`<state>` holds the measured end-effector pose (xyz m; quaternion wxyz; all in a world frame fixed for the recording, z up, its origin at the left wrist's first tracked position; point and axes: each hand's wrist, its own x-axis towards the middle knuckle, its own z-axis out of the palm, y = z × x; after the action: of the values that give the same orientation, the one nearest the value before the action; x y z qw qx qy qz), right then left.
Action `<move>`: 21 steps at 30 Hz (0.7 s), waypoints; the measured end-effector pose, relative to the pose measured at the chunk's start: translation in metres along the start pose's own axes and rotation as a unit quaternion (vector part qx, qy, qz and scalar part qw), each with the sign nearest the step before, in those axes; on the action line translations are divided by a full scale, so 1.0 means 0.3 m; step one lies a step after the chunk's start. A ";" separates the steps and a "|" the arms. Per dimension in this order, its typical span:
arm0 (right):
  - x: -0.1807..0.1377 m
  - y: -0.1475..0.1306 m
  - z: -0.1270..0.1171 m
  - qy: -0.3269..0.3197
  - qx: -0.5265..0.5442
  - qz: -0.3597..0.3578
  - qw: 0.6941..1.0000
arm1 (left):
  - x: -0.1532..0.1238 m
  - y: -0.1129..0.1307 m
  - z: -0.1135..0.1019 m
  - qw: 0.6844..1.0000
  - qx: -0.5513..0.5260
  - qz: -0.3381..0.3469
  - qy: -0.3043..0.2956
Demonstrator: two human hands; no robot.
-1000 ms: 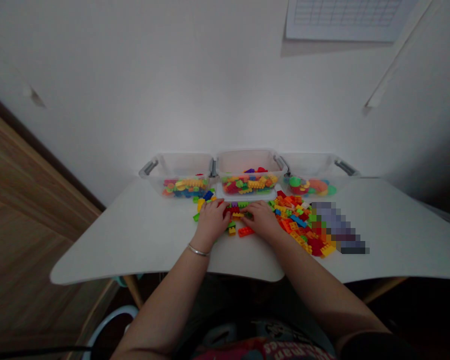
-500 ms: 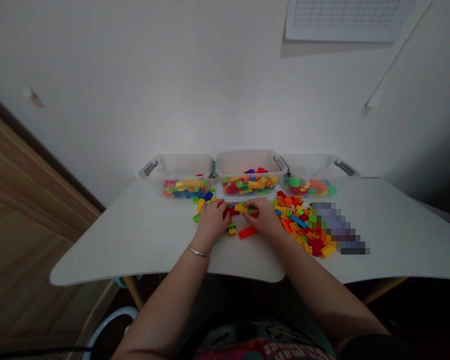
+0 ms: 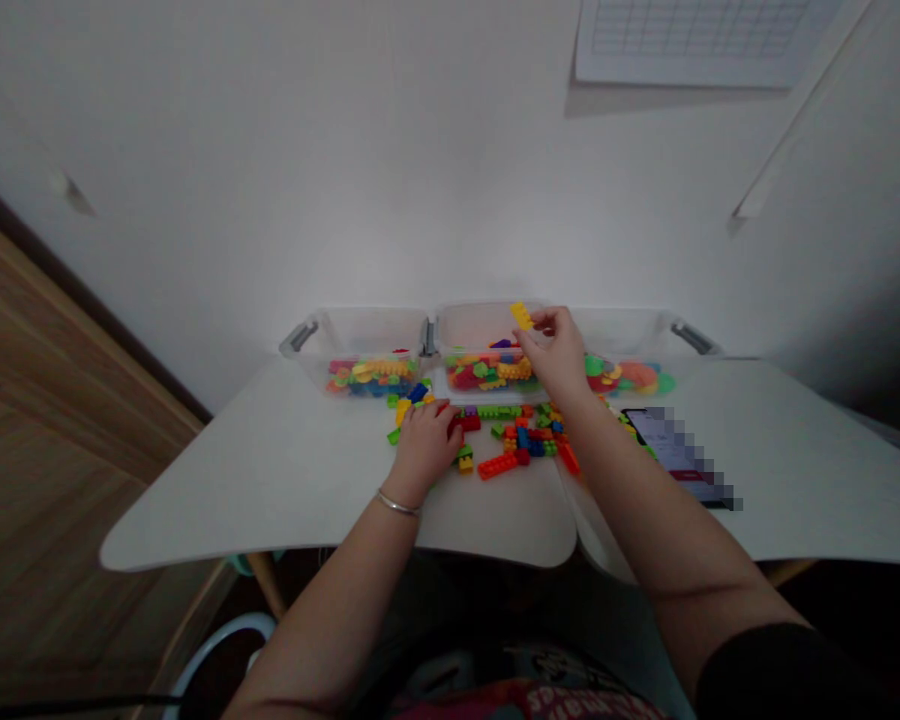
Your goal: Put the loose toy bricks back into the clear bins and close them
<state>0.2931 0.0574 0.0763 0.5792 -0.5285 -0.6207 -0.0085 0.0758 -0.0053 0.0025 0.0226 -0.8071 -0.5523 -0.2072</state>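
Observation:
My right hand (image 3: 559, 355) is raised over the middle clear plastic box (image 3: 487, 318). It pinches a yellow toy brick (image 3: 522, 316) between thumb and fingers, above the box's rim. Inside that box lies a heap of mixed bricks. My left hand (image 3: 426, 440) stays low on the table among loose bricks. Its thumb and fingers curl around the left end of a red brick (image 3: 466, 424), and the fingertips are partly hidden. Close to it are a blue brick (image 3: 418, 392), a small yellow brick (image 3: 466, 465) and a long orange-red brick (image 3: 499, 465).
A left clear box (image 3: 367, 330) holds bricks, and a right clear box (image 3: 645, 330) holds rounder coloured pieces. More loose bricks (image 3: 536, 438) lie partly beneath my right forearm. A phone (image 3: 675, 450), partly blurred out, lies to the right. The white table (image 3: 270, 480) meets the wall behind.
My right hand has lifted from the loose bricks up and forward to the middle box, carrying the yellow brick. My left hand has stayed in place.

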 end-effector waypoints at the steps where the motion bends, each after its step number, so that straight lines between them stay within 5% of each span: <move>1: 0.027 -0.006 0.013 -0.022 -0.026 0.012 0.999 | 0.001 -0.002 0.002 1.000 0.000 0.000 0.000; 12: 0.124 -0.062 0.111 -0.269 -0.202 0.124 0.933 | 0.001 -0.008 0.015 1.000 0.000 0.010 0.015; 21: 0.072 -0.074 0.070 -0.180 -0.155 0.053 0.970 | 0.003 -0.008 0.012 1.000 -0.002 0.008 0.010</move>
<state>0.2684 0.0746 0.0984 0.3683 -0.6365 -0.6773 0.0215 0.0750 -0.0027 -0.0010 0.0280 -0.8098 -0.5448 -0.2160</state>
